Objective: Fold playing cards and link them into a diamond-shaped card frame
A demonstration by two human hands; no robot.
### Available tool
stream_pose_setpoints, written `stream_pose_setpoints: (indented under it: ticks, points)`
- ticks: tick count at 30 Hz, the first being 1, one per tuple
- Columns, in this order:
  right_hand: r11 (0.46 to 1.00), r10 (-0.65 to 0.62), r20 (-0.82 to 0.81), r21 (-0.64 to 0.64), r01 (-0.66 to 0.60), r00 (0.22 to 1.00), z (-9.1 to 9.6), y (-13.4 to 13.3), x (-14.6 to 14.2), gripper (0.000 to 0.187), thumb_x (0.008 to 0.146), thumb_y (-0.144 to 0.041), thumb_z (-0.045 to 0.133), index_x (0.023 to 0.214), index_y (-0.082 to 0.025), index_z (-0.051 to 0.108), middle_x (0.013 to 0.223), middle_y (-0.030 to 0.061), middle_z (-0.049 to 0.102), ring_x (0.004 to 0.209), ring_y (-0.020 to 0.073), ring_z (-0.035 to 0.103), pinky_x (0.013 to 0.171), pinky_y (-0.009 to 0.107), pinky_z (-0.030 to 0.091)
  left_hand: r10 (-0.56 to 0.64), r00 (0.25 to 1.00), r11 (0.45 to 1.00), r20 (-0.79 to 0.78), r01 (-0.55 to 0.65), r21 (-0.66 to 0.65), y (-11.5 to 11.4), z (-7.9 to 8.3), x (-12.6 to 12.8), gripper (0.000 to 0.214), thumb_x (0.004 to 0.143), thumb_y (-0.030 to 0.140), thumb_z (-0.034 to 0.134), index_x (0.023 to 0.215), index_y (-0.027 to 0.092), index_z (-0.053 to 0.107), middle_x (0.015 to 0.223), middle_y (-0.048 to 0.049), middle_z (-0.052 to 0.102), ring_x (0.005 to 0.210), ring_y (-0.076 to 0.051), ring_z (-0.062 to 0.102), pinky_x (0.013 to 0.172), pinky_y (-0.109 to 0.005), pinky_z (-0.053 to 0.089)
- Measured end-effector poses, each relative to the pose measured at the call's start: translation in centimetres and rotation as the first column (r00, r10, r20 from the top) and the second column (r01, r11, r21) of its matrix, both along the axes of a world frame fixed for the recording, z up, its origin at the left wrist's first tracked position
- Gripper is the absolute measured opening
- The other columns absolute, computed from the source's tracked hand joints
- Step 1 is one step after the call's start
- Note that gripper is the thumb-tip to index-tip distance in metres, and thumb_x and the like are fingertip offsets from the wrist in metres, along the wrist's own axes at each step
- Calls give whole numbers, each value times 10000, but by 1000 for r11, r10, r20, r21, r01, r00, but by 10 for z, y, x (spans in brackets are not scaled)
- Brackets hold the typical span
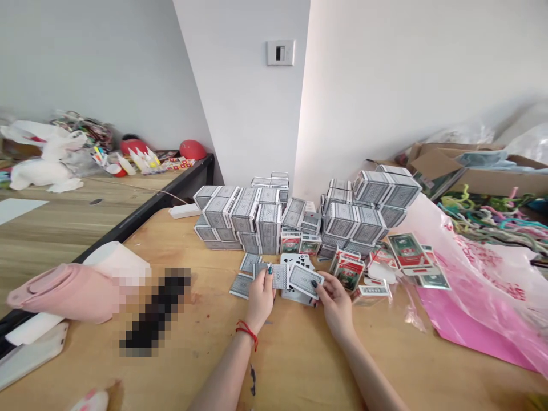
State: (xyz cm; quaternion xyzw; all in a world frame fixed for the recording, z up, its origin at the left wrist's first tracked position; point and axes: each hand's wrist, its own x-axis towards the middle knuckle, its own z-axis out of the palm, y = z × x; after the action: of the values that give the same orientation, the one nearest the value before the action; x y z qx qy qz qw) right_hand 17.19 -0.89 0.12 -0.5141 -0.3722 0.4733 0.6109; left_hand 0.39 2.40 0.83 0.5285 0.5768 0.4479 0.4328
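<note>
Left hand (261,298) pinches grey-backed cards (280,276), and the right hand (336,303) grips another card (303,279) by its end! Just behind, stacked decks (244,209) stand on the table (175,379).

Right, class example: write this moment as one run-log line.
left hand: holding patterned cards | right hand: pinching card, back showing | face-up cards: partly hidden by it | card bundles: stacked beyond

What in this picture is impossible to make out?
Head view: identity of the dark object, masked by pixel blocks.
Head view: face of the card in the right hand, hidden behind its patterned back.
Head view: part of the cards, covered by the left hand.
Head view: white-and-pink thing, cut off by the bottom edge.
</note>
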Motion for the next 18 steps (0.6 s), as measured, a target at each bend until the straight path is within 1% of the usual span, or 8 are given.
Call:
stream_pose_setpoints:
  ticks: [2, 4, 7, 11, 15, 18]
  points:
    - [999, 43, 15, 0, -43, 999, -2, 0, -1, 388, 684, -410, 635, 984, -186, 533, 634, 3, 599, 431, 132, 513, 399, 247, 413, -13, 1000, 1000, -28, 13, 8, -1, 0, 1, 397, 811, 546, 329, 664, 188, 414, 468, 55, 353, 421, -99, 392, 414, -201, 307]
    - [998, 60, 26, -9, -60, 998, -4, 0, -1, 390, 683, -420, 633, 979, -181, 549, 575, -14, 576, 400, 125, 490, 371, 236, 380, -12, 999, 1000, -42, 13, 17, -2, 0, 1, 384, 816, 536, 326, 670, 191, 410, 478, 53, 357, 434, -105, 404, 427, -205, 317]
    - [998, 55, 30, -39, -54, 998, -7, 1, 2, 396, 663, -439, 641, 950, -173, 579, 559, -22, 573, 364, 100, 438, 348, 224, 337, -7, 998, 1000, -55, 8, 26, -3, -1, 1, 364, 825, 515, 323, 689, 190, 416, 501, 49, 367, 447, -106, 404, 446, -207, 328]
    - [996, 55, 48, -67, -52, 997, -7, 2, 6, 405, 645, -444, 646, 926, -154, 613, 573, -10, 580, 353, 86, 409, 339, 220, 303, -1, 995, 998, -101, 7, 57, -3, -5, 0, 347, 835, 488, 322, 692, 188, 422, 501, 45, 381, 453, -106, 391, 461, -208, 310]
    - [996, 55, 81, -81, -48, 995, -6, 2, 8, 389, 640, -426, 648, 911, -147, 636, 485, -36, 523, 338, 82, 385, 339, 213, 280, -9, 989, 995, -145, 23, 94, -2, -9, -1, 334, 848, 465, 314, 684, 190, 411, 490, 50, 357, 450, -102, 365, 462, -208, 272]
    - [995, 62, 102, -90, -53, 993, -5, 2, 9, 410, 641, -438, 640, 913, -131, 649, 414, -49, 473, 325, 89, 379, 331, 213, 270, -3, 985, 993, -173, 24, 118, -3, -9, -2, 333, 852, 458, 310, 682, 191, 411, 486, 55, 325, 440, -99, 335, 456, -212, 243]
